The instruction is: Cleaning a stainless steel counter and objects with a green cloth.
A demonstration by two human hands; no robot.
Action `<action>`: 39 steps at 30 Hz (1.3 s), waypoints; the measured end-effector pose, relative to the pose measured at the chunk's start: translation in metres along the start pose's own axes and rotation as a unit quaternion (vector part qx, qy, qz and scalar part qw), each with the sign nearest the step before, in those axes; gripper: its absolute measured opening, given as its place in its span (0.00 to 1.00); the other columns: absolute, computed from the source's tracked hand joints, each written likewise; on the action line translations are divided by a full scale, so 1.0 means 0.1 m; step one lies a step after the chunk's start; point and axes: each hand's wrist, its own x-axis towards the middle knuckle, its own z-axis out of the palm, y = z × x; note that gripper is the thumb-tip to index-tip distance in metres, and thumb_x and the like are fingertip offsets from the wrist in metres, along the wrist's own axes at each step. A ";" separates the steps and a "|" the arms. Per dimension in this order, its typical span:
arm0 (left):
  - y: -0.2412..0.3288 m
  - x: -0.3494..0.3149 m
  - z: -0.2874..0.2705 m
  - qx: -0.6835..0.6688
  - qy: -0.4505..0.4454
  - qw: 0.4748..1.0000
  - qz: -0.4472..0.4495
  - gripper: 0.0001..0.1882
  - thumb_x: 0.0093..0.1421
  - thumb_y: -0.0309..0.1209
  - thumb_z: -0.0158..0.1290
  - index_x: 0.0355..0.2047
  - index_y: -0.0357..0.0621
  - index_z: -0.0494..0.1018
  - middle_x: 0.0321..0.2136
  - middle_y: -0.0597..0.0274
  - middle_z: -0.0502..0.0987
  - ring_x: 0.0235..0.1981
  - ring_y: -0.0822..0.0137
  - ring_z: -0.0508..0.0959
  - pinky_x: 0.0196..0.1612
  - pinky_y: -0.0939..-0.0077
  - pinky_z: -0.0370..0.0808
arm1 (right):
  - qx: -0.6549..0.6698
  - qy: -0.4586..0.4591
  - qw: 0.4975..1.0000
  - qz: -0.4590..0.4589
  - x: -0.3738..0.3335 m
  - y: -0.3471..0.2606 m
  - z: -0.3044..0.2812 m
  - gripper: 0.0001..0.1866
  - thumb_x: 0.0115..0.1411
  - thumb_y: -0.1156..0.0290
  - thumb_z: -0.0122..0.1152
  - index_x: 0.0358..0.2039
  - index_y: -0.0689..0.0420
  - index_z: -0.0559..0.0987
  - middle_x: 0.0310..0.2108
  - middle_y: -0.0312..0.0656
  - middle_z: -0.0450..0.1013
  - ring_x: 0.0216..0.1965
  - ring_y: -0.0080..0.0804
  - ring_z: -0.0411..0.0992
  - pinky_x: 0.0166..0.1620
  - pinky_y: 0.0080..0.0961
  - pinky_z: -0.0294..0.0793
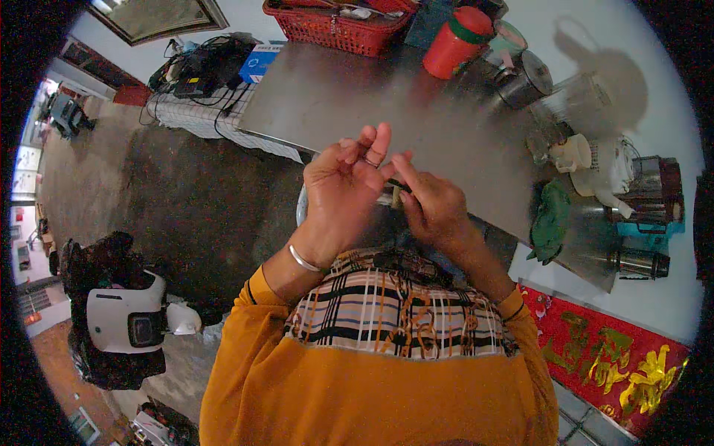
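Note:
My left hand is raised in front of my body with its palm turned up. Its fingers are apart and loosely bent, and it seems to hold nothing; a silver bangle circles the wrist. Close beside it, my right hand has its fingers drawn together around something small. A thin dark green edge and a short pale piece show between the two hands, too small and blurred to name. The right fingertips reach toward the left palm, and whether they touch cannot be told. Below them, a pale rim is mostly hidden by my left arm.
Ahead stands a metal-topped table with a red basket, a red canister, a steel pot and a white mug. A green cloth-like bundle lies at its right. A white scooter stands at left.

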 end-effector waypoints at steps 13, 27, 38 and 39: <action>0.02 -0.08 -0.01 -0.005 -0.001 1.000 0.015 0.06 0.52 0.27 0.47 0.19 0.45 0.69 0.36 0.58 0.75 0.49 0.60 0.70 0.53 0.48 0.63 | -0.029 -0.002 1.000 -0.011 0.00 -0.05 0.00 0.28 0.53 0.71 0.50 0.56 0.57 0.63 0.19 0.45 0.70 0.19 0.43 0.70 0.24 0.37 0.71; -0.06 -0.16 -0.01 0.021 0.009 1.000 0.002 0.09 0.53 0.29 0.48 0.16 0.43 0.68 0.39 0.54 0.76 0.54 0.53 0.66 0.59 0.40 0.52 | -0.095 -0.021 0.995 -0.023 0.05 -0.16 -0.02 0.31 0.46 0.82 0.49 0.55 0.59 0.66 0.22 0.44 0.70 0.21 0.38 0.70 0.24 0.33 0.70; -0.05 -0.18 -0.02 0.062 -0.047 0.997 -0.017 0.07 0.53 0.27 0.44 0.22 0.45 0.72 0.41 0.59 0.75 0.54 0.58 0.66 0.55 0.52 0.61 | -0.075 0.040 0.995 -0.056 0.12 -0.19 0.01 0.28 0.51 0.79 0.48 0.55 0.53 0.65 0.16 0.40 0.70 0.12 0.32 0.68 0.16 0.31 0.69; -0.06 -0.19 0.01 0.060 -0.033 0.997 -0.023 0.07 0.53 0.27 0.44 0.22 0.45 0.72 0.42 0.59 0.75 0.54 0.58 0.66 0.55 0.53 0.61 | -0.075 0.041 0.995 -0.056 0.13 -0.18 0.01 0.28 0.51 0.79 0.48 0.55 0.53 0.65 0.16 0.40 0.70 0.12 0.32 0.68 0.16 0.31 0.69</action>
